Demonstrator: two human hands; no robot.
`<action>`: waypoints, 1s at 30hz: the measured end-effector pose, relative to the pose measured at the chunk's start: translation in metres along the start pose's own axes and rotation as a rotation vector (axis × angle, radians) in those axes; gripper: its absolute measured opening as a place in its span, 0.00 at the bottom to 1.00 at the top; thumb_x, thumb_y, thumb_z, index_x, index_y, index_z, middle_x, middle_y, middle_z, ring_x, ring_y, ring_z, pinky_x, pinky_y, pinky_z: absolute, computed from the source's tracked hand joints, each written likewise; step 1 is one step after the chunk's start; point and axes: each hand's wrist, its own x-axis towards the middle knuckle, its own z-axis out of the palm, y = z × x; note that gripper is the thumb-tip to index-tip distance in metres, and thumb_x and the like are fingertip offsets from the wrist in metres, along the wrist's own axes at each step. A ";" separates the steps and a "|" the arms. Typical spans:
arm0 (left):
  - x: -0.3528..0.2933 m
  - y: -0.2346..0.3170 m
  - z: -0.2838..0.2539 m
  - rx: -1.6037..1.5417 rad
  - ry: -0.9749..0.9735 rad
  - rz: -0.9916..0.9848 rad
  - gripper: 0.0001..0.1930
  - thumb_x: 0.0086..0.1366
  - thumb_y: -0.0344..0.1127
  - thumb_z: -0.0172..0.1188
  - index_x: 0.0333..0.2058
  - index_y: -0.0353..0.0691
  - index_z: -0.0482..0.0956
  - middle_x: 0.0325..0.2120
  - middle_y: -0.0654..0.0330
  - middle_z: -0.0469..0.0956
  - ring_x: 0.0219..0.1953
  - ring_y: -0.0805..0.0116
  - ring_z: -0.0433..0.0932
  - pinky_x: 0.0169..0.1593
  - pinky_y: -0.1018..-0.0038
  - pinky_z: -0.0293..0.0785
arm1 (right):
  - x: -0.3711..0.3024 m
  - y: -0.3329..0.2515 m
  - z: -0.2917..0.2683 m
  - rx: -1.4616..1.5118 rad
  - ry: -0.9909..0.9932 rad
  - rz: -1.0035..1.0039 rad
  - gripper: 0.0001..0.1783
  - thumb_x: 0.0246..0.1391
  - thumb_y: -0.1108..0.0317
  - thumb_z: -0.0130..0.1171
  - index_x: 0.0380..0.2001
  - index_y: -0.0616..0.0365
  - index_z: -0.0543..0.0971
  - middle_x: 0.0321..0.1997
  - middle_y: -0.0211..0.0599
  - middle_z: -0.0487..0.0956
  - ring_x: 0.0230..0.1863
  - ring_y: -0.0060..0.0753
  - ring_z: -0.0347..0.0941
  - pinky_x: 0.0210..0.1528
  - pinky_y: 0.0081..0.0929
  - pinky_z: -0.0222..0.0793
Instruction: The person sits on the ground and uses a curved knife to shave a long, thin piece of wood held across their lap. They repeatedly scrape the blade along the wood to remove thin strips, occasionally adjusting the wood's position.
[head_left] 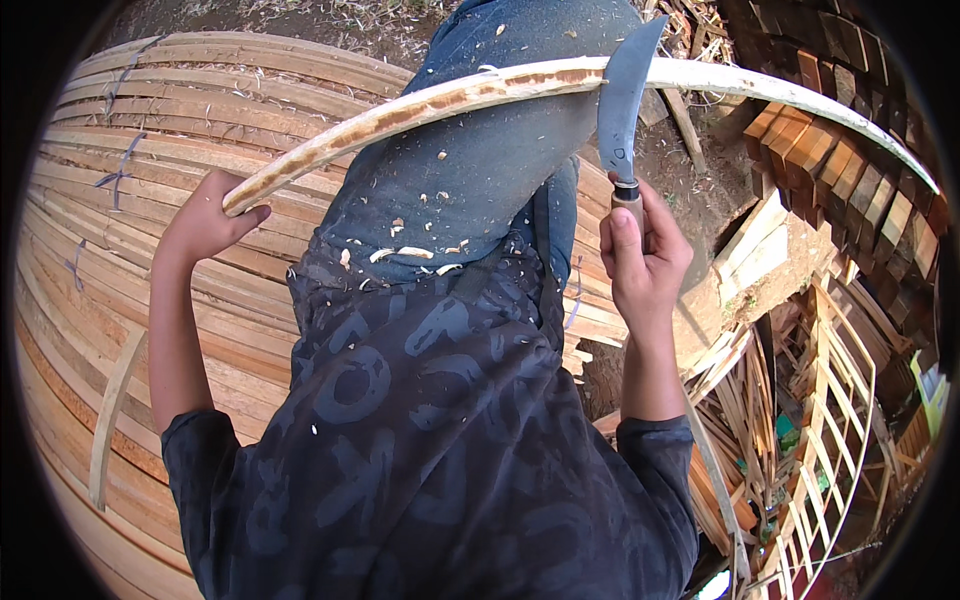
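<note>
Far left, behind the left hand (205, 222), lie stacked slats (110, 170), some bound with dark ties; one loose slat (112, 410) lies apart below them. The left hand is closed around the near end of a long stick (450, 95), thumb lying along its underside, fingers wrapped over the top.

From those fingers the stick runs right, across the person's lap, over jeans (480, 170) dotted with pale shavings (410, 252). Just past the left hand's grip, brown bark streaks show along much of the stick up to the blade; beyond the blade the wood looks pale and clean. Judging from that, the far part seems peeled and the stretch between blade and left fingers is what is left, though the far tip is hard to read.

The right hand (645, 255) is clenched tight on the wooden handle of a knife (622, 100), blade pointing up and away from the fingers, its edge meeting the stick where it crosses.

Right of that hand, well apart, are wooden frames (830, 400) and stacked blocks (830, 160) on bare ground.
</note>
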 end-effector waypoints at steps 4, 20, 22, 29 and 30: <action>0.000 -0.002 -0.003 -0.009 -0.053 -0.124 0.17 0.51 0.40 0.66 0.26 0.29 0.76 0.24 0.47 0.74 0.29 0.57 0.74 0.38 0.66 0.69 | 0.026 -0.015 -0.011 0.377 0.190 -0.015 0.16 0.62 0.69 0.52 0.51 0.66 0.72 0.18 0.27 0.70 0.15 0.11 0.61 0.16 0.12 0.55; 0.006 -0.035 -0.006 0.068 -0.116 -0.200 0.22 0.48 0.37 0.64 0.39 0.30 0.73 0.36 0.48 0.74 0.41 0.54 0.75 0.47 0.68 0.70 | 0.039 -0.008 -0.028 0.471 0.364 -0.061 0.17 0.66 0.65 0.45 0.51 0.65 0.70 0.17 0.27 0.63 0.16 0.13 0.58 0.13 0.10 0.51; 0.008 -0.039 -0.002 0.061 -0.102 -0.199 0.22 0.48 0.37 0.65 0.40 0.30 0.73 0.36 0.48 0.74 0.41 0.54 0.75 0.47 0.68 0.70 | 0.031 -0.004 -0.008 0.425 0.192 -0.007 0.17 0.66 0.64 0.45 0.50 0.65 0.70 0.17 0.27 0.63 0.16 0.13 0.59 0.13 0.10 0.51; 0.012 -0.026 -0.005 0.096 -0.145 -0.189 0.21 0.49 0.39 0.65 0.39 0.31 0.74 0.36 0.47 0.74 0.42 0.54 0.75 0.48 0.67 0.70 | 0.025 0.000 -0.009 0.278 0.121 -0.043 0.16 0.67 0.62 0.42 0.49 0.63 0.71 0.17 0.27 0.64 0.13 0.13 0.53 0.15 0.10 0.49; 0.012 -0.025 -0.006 0.111 -0.148 -0.196 0.21 0.49 0.39 0.65 0.39 0.31 0.74 0.36 0.47 0.74 0.42 0.54 0.75 0.47 0.67 0.70 | 0.016 0.001 0.003 0.097 -0.017 0.020 0.17 0.68 0.62 0.41 0.49 0.62 0.70 0.18 0.27 0.64 0.13 0.13 0.52 0.15 0.10 0.49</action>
